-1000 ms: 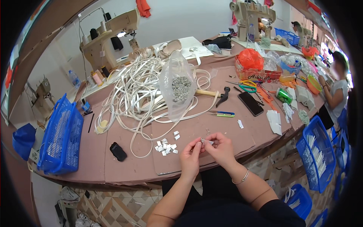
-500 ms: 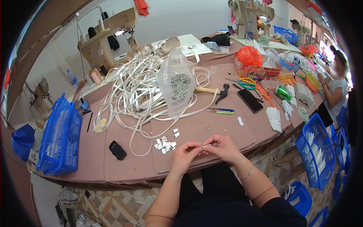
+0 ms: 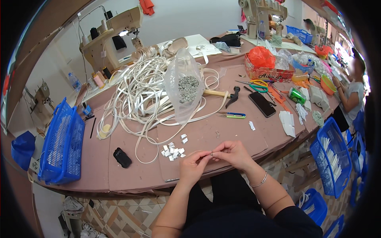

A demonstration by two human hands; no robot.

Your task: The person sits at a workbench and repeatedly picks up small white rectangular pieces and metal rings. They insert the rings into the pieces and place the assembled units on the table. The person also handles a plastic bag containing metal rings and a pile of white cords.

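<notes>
Left hand [image 3: 192, 166] pinching narrow, right hand [image 3: 237, 155] pinching opposite; both gripping small piece [image 3: 211, 154], too tiny to identify. Piece hovering over near side of table [image 3: 246, 139], white tabs [image 3: 172, 152] lying left, metal bits [image 3: 217, 135] lying beyond. Handling probably wanting light, even pressure, thumbs leaving edges visible.

The tabletop [image 3: 246, 133] around the fingers [image 3: 227, 147] was brightly lit; the small piece [image 3: 211, 154] between them was poorly resolved. Beyond them leftward, a lamp [image 3: 124, 33] was blown out; far rightward, glare was seen and edges were bowed.
</notes>
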